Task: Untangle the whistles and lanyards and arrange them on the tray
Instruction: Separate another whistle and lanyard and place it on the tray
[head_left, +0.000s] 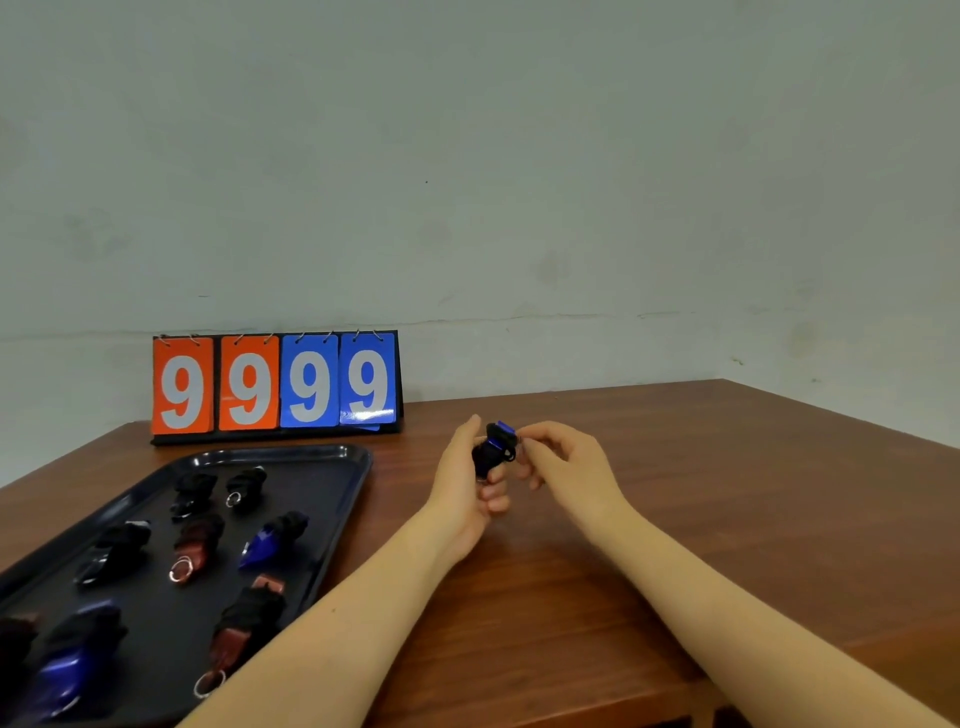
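A blue whistle (500, 435) wrapped in its black lanyard is held up above the table, to the right of the tray. My left hand (470, 480) grips its lower end from the left. My right hand (563, 462) pinches its upper part from the right. A black tray (332, 512) lies at the left, and on it lie several whistles wound in black lanyards: blue ones (272, 538), dark red ones (200, 543) and black ones (117, 551).
A flip scoreboard (275, 387) showing 9 9 9 9 on orange and blue cards stands behind the tray against the wall. The brown wooden table (675, 467) stretches to the right of my hands, its far right corner near the wall.
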